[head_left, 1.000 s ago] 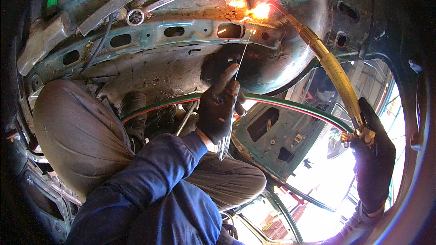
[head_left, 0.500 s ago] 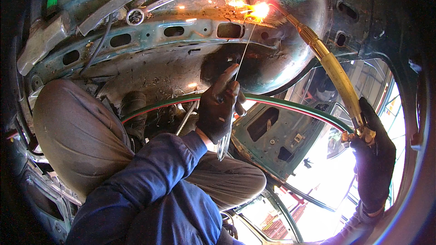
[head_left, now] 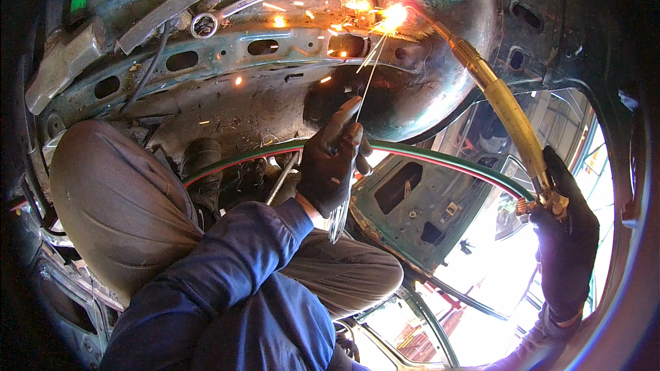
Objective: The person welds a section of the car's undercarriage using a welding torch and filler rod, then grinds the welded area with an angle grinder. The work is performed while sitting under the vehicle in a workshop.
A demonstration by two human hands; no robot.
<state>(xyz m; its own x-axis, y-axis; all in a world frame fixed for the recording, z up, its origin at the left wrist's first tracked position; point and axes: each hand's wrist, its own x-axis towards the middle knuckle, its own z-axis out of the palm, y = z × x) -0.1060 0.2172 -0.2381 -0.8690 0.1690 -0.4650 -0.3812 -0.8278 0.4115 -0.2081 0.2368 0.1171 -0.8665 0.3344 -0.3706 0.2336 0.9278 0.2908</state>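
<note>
My gloved left hand (head_left: 326, 172) is closed around a thin filler wire (head_left: 372, 81), its coiled end hanging below the palm. The wire's tip reaches up into a bright flame on the green metal car body (head_left: 155, 69). On the right, my gloved right hand (head_left: 569, 247) grips a brass welding torch (head_left: 510, 111) near its valve knobs. Its thin nozzle points up and left into the same glowing spot, where the metal shines orange. Glare hides the exact contact between wire, nozzle and metal.
A green and red twin hose (head_left: 426, 156) arcs behind my left hand to the torch. A ring-ended wrench (head_left: 205, 25) and a hammer head (head_left: 65, 65) lie on the bodywork at upper left. A green door (head_left: 430, 209) stands beyond. My bent knee (head_left: 117, 199) is at left.
More sparks now fly left and down from the flame. Both hands, the wire and the torch stay nearly in place.
</note>
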